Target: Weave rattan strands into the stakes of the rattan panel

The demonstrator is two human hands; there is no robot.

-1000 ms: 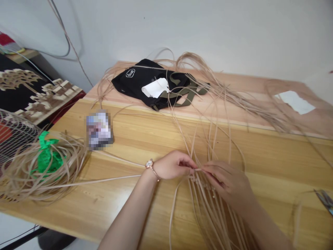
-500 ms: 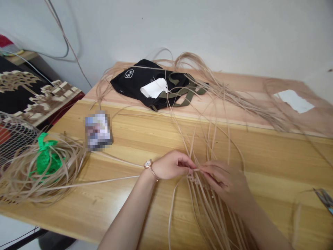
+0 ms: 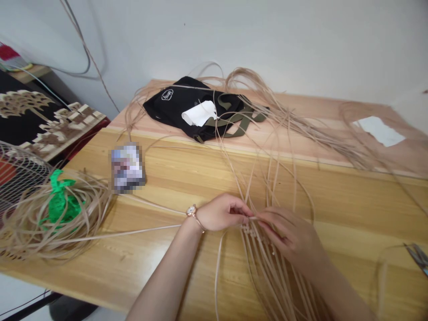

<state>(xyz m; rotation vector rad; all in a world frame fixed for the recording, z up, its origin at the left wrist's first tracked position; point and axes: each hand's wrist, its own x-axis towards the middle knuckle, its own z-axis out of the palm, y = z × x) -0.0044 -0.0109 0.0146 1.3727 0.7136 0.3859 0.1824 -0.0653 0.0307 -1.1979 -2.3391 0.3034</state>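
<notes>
Long tan rattan strips [image 3: 267, 272] lie fanned over the wooden table [image 3: 187, 178], crossing in a small woven patch [image 3: 251, 230] near the middle. My left hand [image 3: 222, 214], with a watch on its wrist, pinches a strip at that patch. My right hand [image 3: 292, 238] meets it from the right, its fingers closed on the same strip end. Both hands rest low on the tabletop.
A coil of strips with a green tie [image 3: 60, 205] sits at the table's left edge beside a wire cage [image 3: 16, 171]. A blurred small box [image 3: 127, 167], a black bag [image 3: 194, 109] and a white paper [image 3: 381, 129] lie further back. Scissors [image 3: 417, 256] show at the right edge.
Almost nothing has moved. My fingers shift slightly at the woven patch and the view wobbles a little.
</notes>
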